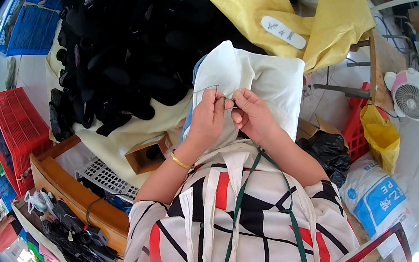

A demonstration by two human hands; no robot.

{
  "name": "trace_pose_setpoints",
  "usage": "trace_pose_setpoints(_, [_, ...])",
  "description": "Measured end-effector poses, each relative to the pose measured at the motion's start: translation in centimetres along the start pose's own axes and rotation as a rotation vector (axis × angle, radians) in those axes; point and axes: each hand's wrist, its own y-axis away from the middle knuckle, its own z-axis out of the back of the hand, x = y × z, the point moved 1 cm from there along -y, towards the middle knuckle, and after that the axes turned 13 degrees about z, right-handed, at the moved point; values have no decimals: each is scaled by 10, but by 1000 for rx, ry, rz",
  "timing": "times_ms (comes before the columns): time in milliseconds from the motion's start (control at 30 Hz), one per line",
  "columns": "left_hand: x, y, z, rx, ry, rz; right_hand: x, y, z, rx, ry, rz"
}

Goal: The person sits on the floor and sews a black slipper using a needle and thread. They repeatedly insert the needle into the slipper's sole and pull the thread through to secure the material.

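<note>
My left hand [211,114] and my right hand [251,113] are close together over a white cloth [278,76] on my lap. Both have thumb and fingertips pinched. A thin dark thread [210,87] stands out above my left fingers, and a short dark strand spans the small gap between the hands. Whether a needle is among it is too small to tell. Beyond the cloth lies a large heap of black shoe-like pieces [128,51], some with soles up. A gold-coloured bracelet circles my left wrist.
Yellow sheeting [335,17] with a white insole [283,32] on it lies far right. An open cardboard box [149,154] and a wooden chair edge [76,190] are at left, with red crates [20,136] beyond. At right are a small fan [412,96] and a white sack [373,193].
</note>
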Motion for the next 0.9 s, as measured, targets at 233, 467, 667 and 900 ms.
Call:
trace_pose_setpoints(233, [-2, 9, 46, 599, 600, 582, 10, -15, 20, 126, 368, 59])
trace_pose_setpoints(467, [16, 5, 84, 205, 771, 648, 25, -10, 4, 163, 636, 66])
trace_pose_setpoints(667, [-2, -1, 39, 334, 906, 562, 24, -5, -19, 364, 757, -21])
trace_pose_setpoints(900, [-1, 7, 40, 582, 850, 717, 25, -9, -15, 280, 728, -14])
